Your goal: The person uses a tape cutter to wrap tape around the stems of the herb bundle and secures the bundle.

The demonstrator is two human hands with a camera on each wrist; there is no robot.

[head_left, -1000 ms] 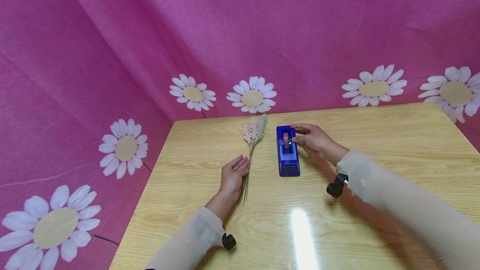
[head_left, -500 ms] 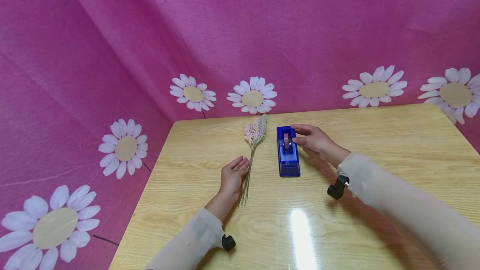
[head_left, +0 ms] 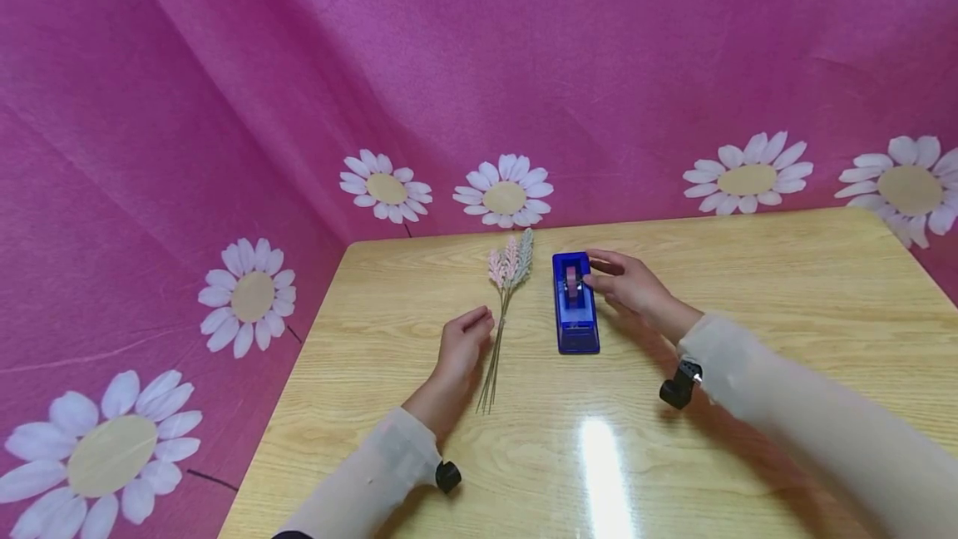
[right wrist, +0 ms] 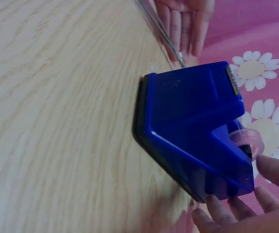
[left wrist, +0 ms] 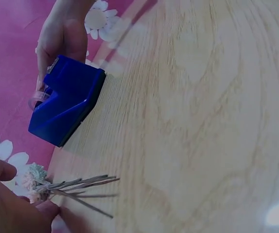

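Observation:
A blue tape dispenser [head_left: 577, 316] stands on the table, a small pinkish tape roll [right wrist: 252, 140] seated in it. My right hand [head_left: 631, 283] is at its far right side, fingers loosely bent and thumb by the roll. In the right wrist view the fingertips lie close along its end; whether they touch is hard to tell. Left of the dispenser lies a bundle of pink and grey-green artificial wheat stalks [head_left: 511, 263], their thin stems together. Beside those stems my left hand [head_left: 460, 349] rests with relaxed fingers, holding nothing.
The light wooden table [head_left: 748, 289] meets a pink cloth [head_left: 599, 65] printed with white daisies at its back and left edges. A bright light reflection [head_left: 606, 472] shows on the tabletop near the front.
My left hand has turned and drawn slightly left, away from the stems. My right hand has shifted a little to the right at the dispenser. The dispenser and stalks stay nearly in place.

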